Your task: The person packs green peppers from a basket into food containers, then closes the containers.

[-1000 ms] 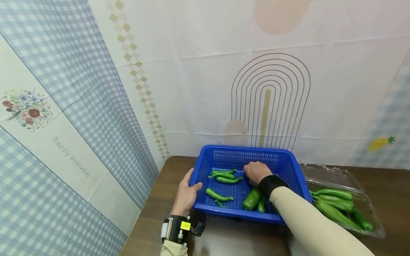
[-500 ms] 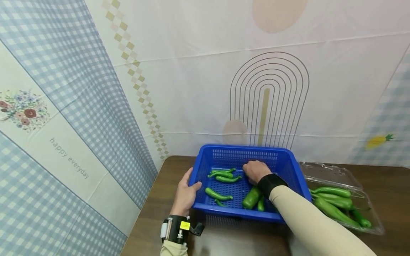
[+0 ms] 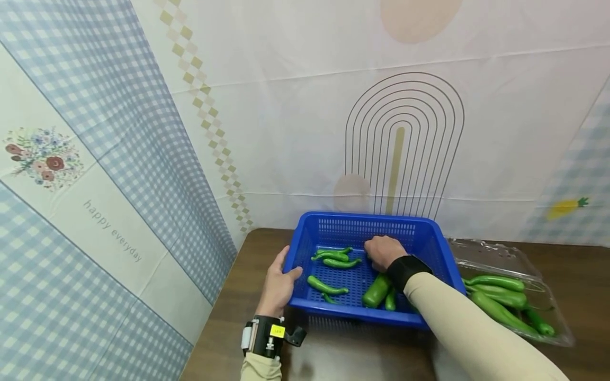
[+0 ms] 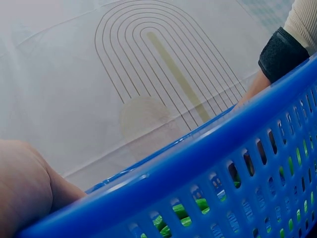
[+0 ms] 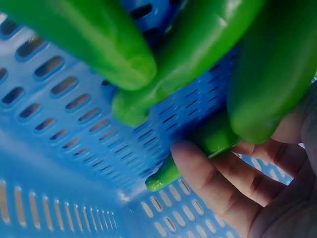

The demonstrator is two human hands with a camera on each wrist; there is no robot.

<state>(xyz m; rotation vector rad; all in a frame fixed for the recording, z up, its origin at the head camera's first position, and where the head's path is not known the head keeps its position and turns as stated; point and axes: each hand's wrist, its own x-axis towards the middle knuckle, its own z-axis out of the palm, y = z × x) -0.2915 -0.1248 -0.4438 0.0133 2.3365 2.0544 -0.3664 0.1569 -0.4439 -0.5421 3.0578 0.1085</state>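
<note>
A blue slotted basket stands on the table, tipped slightly towards me. My left hand grips its left wall, thumb over the rim and fingers outside. Inside the basket, my right hand is curled near the middle, knuckles up. In the right wrist view its fingers bend around a green pepper, partly hidden by them. Thinner green peppers lie in the basket's left half. A thick green pepper and a smaller pepper lie below my right wrist; the forearm hides the basket's right side.
To the basket's right, a clear plastic clamshell box lies open with several long green peppers in it. The brown table ends at the left beside a checked cloth. A pale printed cloth hangs behind.
The head view shifts slightly. Both hands keep their places at the basket, and the peppers show no visible movement.
</note>
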